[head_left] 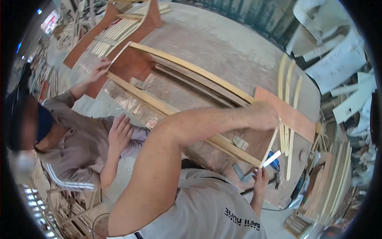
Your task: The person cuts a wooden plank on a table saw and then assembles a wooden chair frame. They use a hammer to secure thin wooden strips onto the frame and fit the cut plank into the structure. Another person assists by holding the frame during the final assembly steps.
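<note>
A wooden frame stands on the worktable, with a long far rail (191, 67) and a near rail (149, 97) running between reddish-brown end panels. At the frame's right end, my left hand (262, 115) is closed around the far corner, knuckles up; its fingertips are mostly hidden. My right hand (260, 177) pinches the near corner of the same end, below the tip of the near rail. A thin pale edge (270, 145) runs between my two hands. Just beyond my right hand lies a white strip (272, 158) beside a blue tool (274, 154), partly covered.
On the left a co-worker's hand (100, 69) holds the frame's other end; their other hand (121, 130) is raised. Curved wooden strips (296, 93) cross a plywood panel (294, 117) at right. A metal square (238, 171) lies near me. A slatted assembly (119, 30) stands far left.
</note>
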